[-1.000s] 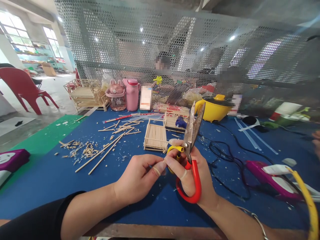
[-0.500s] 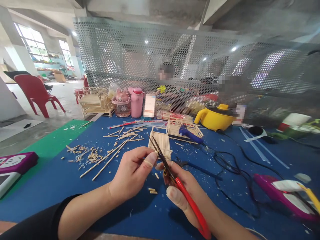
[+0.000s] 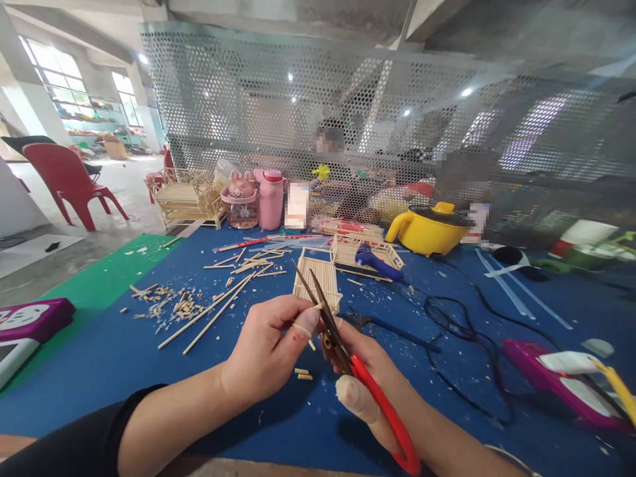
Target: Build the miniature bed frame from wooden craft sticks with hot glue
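My left hand (image 3: 278, 341) pinches a small piece of thin wooden stick (image 3: 318, 307), its tip poking out between thumb and finger by the scissor blades. My right hand (image 3: 368, 377) is wrapped round red-handled scissors (image 3: 380, 397); the dark blades point up and away and are parted. Both hands are close together over the blue table mat. Just beyond them lies a flat slatted stick panel (image 3: 318, 275). Short cut stick pieces (image 3: 304, 375) rest on the mat below my left hand.
Long sticks (image 3: 218, 315) and a heap of offcuts (image 3: 173, 306) lie at left. A blue glue gun (image 3: 380, 263) rests on a stick frame, its black cable (image 3: 462, 318) looping right. Behind stand a yellow pot (image 3: 430, 232), a pink bottle (image 3: 271, 202) and a perforated screen (image 3: 223, 99).
The scissor blades have opened wider. My left hand has shifted slightly right, bringing the stick piece up to the blades.
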The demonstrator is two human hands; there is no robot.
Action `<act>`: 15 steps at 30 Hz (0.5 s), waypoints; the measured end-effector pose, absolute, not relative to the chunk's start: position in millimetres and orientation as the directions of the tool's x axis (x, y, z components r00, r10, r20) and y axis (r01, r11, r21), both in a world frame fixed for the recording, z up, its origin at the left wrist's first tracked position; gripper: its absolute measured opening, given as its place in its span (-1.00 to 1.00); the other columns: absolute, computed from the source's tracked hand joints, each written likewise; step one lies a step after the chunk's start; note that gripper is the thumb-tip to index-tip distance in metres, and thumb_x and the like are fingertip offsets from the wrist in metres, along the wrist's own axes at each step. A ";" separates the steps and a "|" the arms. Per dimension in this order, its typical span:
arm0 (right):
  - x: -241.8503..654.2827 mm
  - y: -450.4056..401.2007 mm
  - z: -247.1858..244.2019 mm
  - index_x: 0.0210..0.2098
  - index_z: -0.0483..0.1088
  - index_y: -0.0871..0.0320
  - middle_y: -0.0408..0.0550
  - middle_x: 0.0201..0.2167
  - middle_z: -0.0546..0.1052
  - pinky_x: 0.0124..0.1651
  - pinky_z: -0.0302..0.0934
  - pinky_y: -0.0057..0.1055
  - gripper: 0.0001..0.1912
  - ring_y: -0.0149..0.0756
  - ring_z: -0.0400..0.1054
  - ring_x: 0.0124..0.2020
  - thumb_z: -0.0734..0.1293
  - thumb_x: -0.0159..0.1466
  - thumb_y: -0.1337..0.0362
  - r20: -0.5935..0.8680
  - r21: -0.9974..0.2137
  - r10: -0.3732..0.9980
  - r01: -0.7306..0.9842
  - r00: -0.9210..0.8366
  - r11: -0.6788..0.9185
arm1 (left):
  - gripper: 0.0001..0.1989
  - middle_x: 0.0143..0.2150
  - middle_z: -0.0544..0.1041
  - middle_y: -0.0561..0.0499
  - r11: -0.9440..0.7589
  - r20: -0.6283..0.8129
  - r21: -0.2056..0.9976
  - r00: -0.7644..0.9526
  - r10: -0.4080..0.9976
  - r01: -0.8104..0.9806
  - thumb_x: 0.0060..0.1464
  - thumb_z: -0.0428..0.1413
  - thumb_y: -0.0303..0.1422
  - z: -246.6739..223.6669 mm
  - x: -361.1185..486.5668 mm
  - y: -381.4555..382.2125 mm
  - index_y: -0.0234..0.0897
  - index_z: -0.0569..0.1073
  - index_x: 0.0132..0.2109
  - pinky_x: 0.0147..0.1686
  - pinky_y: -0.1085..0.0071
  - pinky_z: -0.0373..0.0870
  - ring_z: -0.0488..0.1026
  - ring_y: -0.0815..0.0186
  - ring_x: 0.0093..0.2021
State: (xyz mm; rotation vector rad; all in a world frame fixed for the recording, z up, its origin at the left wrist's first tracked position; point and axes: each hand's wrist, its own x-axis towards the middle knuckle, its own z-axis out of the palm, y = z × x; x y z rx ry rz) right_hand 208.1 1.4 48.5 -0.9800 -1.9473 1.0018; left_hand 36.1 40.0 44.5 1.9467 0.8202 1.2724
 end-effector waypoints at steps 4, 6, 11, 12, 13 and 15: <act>204.0 1.1 43.7 0.04 0.12 0.09 -0.07 -0.26 0.38 -0.27 0.27 -0.37 -0.38 -0.32 0.28 -0.33 0.35 0.14 -0.08 0.225 -0.894 0.901 0.289 -0.372 0.343 | -0.73 -0.49 0.44 0.07 -0.633 0.550 0.748 0.347 0.760 0.201 0.23 -0.05 -0.35 46.4 34.6 41.2 -0.32 0.44 -0.39 -0.42 0.57 0.27 0.32 0.47 -0.48; 202.9 2.1 41.0 -0.09 0.10 0.09 -0.10 -0.28 0.37 -0.26 0.27 -0.36 -0.47 -0.33 0.28 -0.34 0.39 0.12 0.00 0.168 -0.908 0.941 0.325 -0.293 0.263 | -0.73 -0.49 0.44 0.07 -0.636 0.551 0.737 0.342 0.761 0.228 0.23 -0.05 -0.35 47.3 34.0 41.8 -0.32 0.44 -0.38 -0.42 0.56 0.26 0.32 0.46 -0.48; 205.2 3.9 41.9 -0.33 0.23 0.13 -0.19 -0.48 0.30 -0.41 0.11 -0.43 -0.66 -0.41 0.11 -0.47 0.30 0.18 -0.02 0.058 -0.818 0.961 0.539 -0.269 0.200 | -0.74 -0.49 0.44 0.05 -0.642 0.549 0.724 0.353 0.758 0.252 0.22 -0.05 -0.36 47.4 33.4 42.3 -0.32 0.44 -0.39 -0.44 0.55 0.25 0.32 0.45 -0.48; 205.8 3.6 43.0 -0.35 0.25 0.14 -0.19 -0.50 0.28 -0.44 0.07 -0.44 -0.64 -0.42 0.07 -0.49 0.28 0.19 -0.04 0.062 -0.802 0.956 0.556 -0.287 0.219 | -0.74 -0.48 0.45 0.05 -0.648 0.550 0.718 0.362 0.753 0.256 0.22 -0.05 -0.37 47.5 33.2 42.4 -0.32 0.44 -0.38 -0.43 0.55 0.25 0.32 0.45 -0.47; 206.2 3.0 44.1 -0.37 0.26 0.15 -0.20 -0.51 0.25 -0.46 0.03 -0.45 -0.62 -0.42 0.04 -0.50 0.26 0.19 -0.07 0.078 -0.796 0.951 0.556 -0.301 0.241 | -0.75 -0.48 0.46 0.05 -0.656 0.553 0.709 0.373 0.745 0.259 0.22 -0.05 -0.37 47.8 32.9 42.6 -0.32 0.44 -0.38 -0.43 0.55 0.25 0.33 0.45 -0.47; 206.6 1.6 45.6 -0.35 0.27 0.16 -0.21 -0.52 0.23 -0.47 0.01 -0.45 -0.57 -0.43 0.02 -0.50 0.24 0.20 -0.12 0.125 -0.797 0.936 0.529 -0.329 0.292 | -0.75 -0.46 0.47 0.04 -0.682 0.563 0.681 0.404 0.720 0.266 0.23 -0.06 -0.38 48.8 32.1 43.3 -0.32 0.44 -0.36 -0.40 0.55 0.26 0.34 0.45 -0.45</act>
